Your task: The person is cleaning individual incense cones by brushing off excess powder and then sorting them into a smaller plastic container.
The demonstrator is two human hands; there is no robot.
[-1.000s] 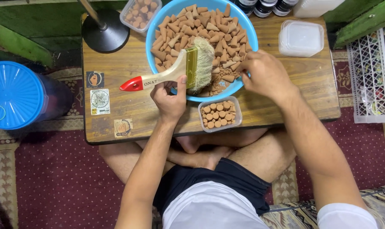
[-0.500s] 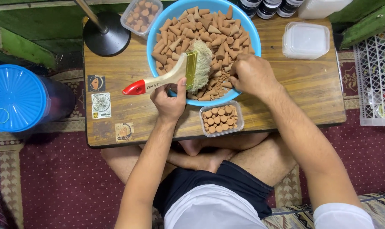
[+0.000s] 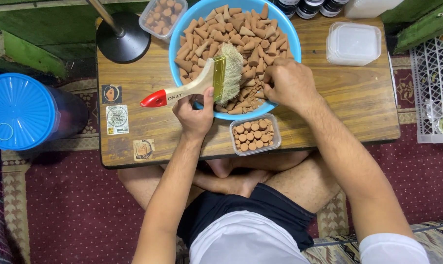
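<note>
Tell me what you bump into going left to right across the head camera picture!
Blue lid → black lamp base → paintbrush in the left hand → right hand in the blue bowl → empty clear box → white basket.

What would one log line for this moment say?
left hand: holds paintbrush over blue bowl | right hand: in bowl among brown cones | small tub of cones: at bowl's near rim

A blue lidded tub is standing at left; empty clear containers are sitting far right on the surface.
</note>
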